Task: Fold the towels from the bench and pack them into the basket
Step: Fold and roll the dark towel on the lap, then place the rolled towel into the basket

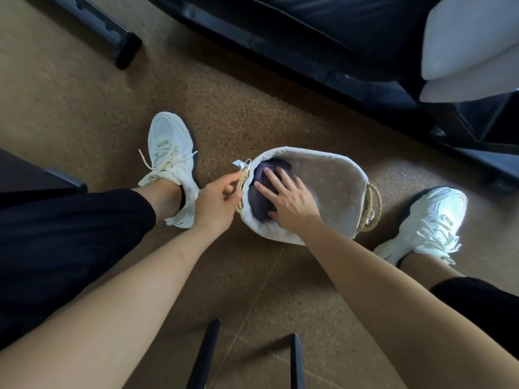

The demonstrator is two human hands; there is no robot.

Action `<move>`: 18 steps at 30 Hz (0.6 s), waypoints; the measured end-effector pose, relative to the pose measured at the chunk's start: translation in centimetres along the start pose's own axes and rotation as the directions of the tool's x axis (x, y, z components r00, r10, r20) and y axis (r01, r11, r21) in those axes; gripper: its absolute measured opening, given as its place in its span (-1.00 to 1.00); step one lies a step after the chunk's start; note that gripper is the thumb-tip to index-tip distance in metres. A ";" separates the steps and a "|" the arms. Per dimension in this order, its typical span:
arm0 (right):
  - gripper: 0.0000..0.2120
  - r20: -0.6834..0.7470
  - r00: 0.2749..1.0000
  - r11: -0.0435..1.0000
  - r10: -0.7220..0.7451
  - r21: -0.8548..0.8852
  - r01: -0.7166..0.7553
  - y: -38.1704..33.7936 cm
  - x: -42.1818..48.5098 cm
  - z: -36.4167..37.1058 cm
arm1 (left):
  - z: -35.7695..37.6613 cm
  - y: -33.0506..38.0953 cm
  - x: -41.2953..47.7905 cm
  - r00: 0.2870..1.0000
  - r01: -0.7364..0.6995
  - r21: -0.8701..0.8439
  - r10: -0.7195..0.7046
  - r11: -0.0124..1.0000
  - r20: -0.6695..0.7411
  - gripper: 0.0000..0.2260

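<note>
Left hand (217,202) grips the rope handle (242,183) at the basket's (356,175) left end; right hand (286,196), fingers flat, presses a purple towel (262,203) inside. Pressing evenly should keep the folds neat.

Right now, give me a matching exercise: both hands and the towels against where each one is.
1 left hand
2 right hand
3 purple towel
4 white towels

A in the basket
B on the bench
C grips the handle
D presses flat on the purple towel

Pairs: 1-C, 2-D, 3-A, 4-B
</note>
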State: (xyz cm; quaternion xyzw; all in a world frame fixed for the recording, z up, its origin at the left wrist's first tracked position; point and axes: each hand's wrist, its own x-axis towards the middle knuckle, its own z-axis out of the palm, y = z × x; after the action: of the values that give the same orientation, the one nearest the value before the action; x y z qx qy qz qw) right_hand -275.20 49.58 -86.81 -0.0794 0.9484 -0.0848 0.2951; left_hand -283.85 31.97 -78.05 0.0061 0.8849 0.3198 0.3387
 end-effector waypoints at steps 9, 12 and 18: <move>-0.17 0.080 0.997 1.000 -0.011 -0.019 0.012 0.6 0.8 -1.7 | -0.3 -0.5 0.8 0.997 0.033 -0.038 -0.030 0.999 0.072 -0.58; -0.18 0.105 0.991 0.996 -0.077 0.042 0.073 1.1 -0.6 -3.4 | -0.7 -0.3 0.8 0.991 0.067 -0.046 -0.061 0.997 0.120 -0.56; -0.51 0.113 0.993 0.959 0.041 0.274 -0.071 1.0 -8.0 -8.9 | -2.4 2.5 -0.1 0.968 0.090 0.029 -0.095 0.995 0.234 -0.49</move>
State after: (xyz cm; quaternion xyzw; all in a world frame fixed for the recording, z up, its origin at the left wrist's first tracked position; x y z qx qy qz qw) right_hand -273.94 53.16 -75.41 -0.0146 0.9119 -0.2042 0.3557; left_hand -285.71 32.56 -75.20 0.0057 0.8407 0.2924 0.4557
